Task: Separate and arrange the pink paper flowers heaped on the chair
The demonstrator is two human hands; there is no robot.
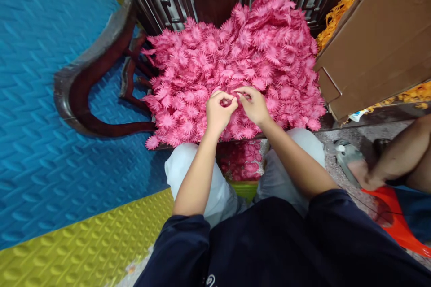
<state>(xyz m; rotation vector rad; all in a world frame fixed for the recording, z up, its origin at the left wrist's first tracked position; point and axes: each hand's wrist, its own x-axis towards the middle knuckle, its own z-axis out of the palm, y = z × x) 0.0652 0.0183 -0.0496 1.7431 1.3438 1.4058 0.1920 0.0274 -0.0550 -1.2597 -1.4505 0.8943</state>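
A broad heap of pink artificial flowers (pixel 202 63) with fringed petals lies on a dark wooden seat. Over the front part of the heap, my left hand (pixel 218 112) and my right hand (pixel 254 105) are close together, with their fingertips nearly meeting. Thumb and forefinger of the left are pinched into a ring, and pink shows through it. The right hand pinches too, its fingers pointing left. Whatever sits between the fingertips is too small to make out against the pink flowers around it.
At left, the seat's curved wooden arm (pixel 94 125) rises over blue matting (pixel 30 112). A cardboard box (pixel 380 40) stands at right, with orange material (pixel 340 13) behind it. Another person's leg (pixel 404 152) is at far right. More pink flowers (pixel 242 161) lie below, between my knees.
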